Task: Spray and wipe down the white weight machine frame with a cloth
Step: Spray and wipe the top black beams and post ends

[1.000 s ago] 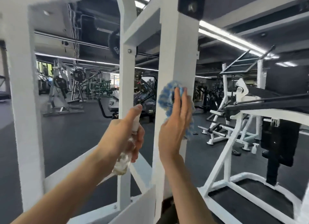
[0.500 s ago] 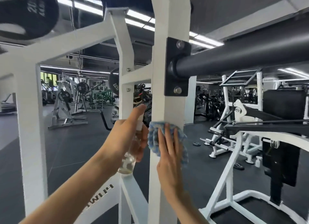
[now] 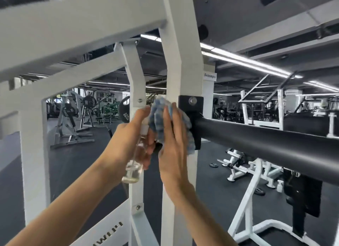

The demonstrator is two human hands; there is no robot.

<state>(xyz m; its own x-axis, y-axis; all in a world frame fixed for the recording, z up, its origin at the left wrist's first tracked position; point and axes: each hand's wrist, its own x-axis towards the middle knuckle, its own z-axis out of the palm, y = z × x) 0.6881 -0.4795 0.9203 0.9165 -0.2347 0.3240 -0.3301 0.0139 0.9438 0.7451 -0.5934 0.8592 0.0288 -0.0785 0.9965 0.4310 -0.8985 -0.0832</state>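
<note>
The white weight machine frame point(image 3: 180, 62) fills the view, its main upright post running down the centre. My right hand point(image 3: 171, 144) presses a blue and white cloth point(image 3: 159, 115) flat against that post, fingers straight, beside a black bracket point(image 3: 190, 106). My left hand point(image 3: 128, 139) grips a small clear spray bottle point(image 3: 134, 165) just left of the cloth, index finger on its white nozzle. The bottle holds a little clear liquid at the bottom.
A thick black padded bar point(image 3: 266, 143) juts right from the bracket. A second white upright point(image 3: 135, 80) stands behind the left hand and a wide white post point(image 3: 34, 163) at far left. Other gym machines point(image 3: 253, 163) and loose weight plates point(image 3: 259, 191) sit on the dark floor.
The view has tilted upward along the frame. My right hand has slid the cloth up the post to bracket height, and the left hand with the bottle has risen alongside it.
</note>
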